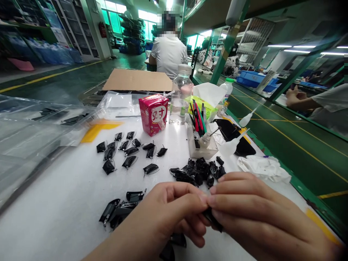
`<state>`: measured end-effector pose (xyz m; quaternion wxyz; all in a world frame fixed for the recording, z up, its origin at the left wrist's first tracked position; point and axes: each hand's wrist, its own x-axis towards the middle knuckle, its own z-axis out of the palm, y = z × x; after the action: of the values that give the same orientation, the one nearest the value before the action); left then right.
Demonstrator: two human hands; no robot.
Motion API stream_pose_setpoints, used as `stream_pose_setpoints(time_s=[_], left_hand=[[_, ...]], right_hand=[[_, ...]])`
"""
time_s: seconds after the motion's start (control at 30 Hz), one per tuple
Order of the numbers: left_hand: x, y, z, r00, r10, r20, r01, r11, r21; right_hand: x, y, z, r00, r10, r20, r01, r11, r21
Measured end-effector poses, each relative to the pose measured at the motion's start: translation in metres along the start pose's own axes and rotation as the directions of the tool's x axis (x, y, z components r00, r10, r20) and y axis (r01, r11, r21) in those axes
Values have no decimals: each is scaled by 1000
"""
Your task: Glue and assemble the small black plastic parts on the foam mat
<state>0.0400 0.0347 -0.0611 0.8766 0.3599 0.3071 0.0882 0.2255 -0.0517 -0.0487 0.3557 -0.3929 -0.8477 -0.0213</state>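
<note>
"Black part (214, 222): where is it?"

"Over a white table (67, 192), right of centre, between two hands, one end poking out below the fingertips."

"How are the hands?"

"The left hand (171, 208) pinches it, seemingly, between thumb and forefinger, other fingers loosely curled. The right hand (252, 206) has its fingers together, nearly straight, tips closed over the part; its thumb is hidden."

"What could go wrong?"

"A red drink box (152, 116) with a straw stands upright near scattered black pieces (132, 151); a knock could tip it and wet them. A loose black pile (202, 167) lies just beyond the fingertips; a careless sweep could scatter it. Smallest, the part itself: with so little showing, an uneven squeeze could make it slip."
</note>
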Motion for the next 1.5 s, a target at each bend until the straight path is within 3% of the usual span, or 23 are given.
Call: stream_pose_setpoints(time_s=[0.1,0.2,0.3,0.37,0.43,0.5,0.63,0.77,0.93,1.07,1.27,1.4,1.5], left_hand=[[-2,0,-1,999,26,23,-25,999,-27],[-1,0,-2,998,54,-28,-56,997,-48],[1,1,-2,987,82,-141,-90,995,-50],[2,2,-1,974,93,-207,-104,994,-44],[1,3,0,965,103,-242,-114,993,-32],[1,3,0,969,110,-220,-118,993,-27],[0,3,-2,981,104,-165,-112,993,-41],[2,4,-1,958,115,-263,-125,992,-21],[3,11,1,934,162,-320,-175,985,-11],[0,14,-2,909,228,-350,-216,974,74],[-4,12,-5,907,325,-267,-275,938,211],[-5,14,-3,908,338,-247,-299,936,184],[-5,16,-3,905,333,-263,-304,941,145]], right_hand=[[1,7,-7,1000,7,0,-7,999,-53],[-1,17,-15,981,191,-37,-192,981,-28],[-4,31,-22,926,373,-56,-376,924,-72],[-8,41,-24,862,501,75,-481,856,-191],[-15,48,-26,773,573,272,-485,810,-329],[-22,52,-25,706,586,398,-435,802,-409],[-31,51,-24,650,574,499,-404,816,-413],[-27,42,-26,611,562,557,-411,827,-383],[-13,31,-28,509,623,594,-535,770,-349],[-10,24,-23,553,566,611,-553,798,-239],[-8,15,-9,661,476,579,-537,840,-78],[0,4,5,732,351,584,-419,908,-21],[1,-3,17,755,251,606,-289,957,-38]])
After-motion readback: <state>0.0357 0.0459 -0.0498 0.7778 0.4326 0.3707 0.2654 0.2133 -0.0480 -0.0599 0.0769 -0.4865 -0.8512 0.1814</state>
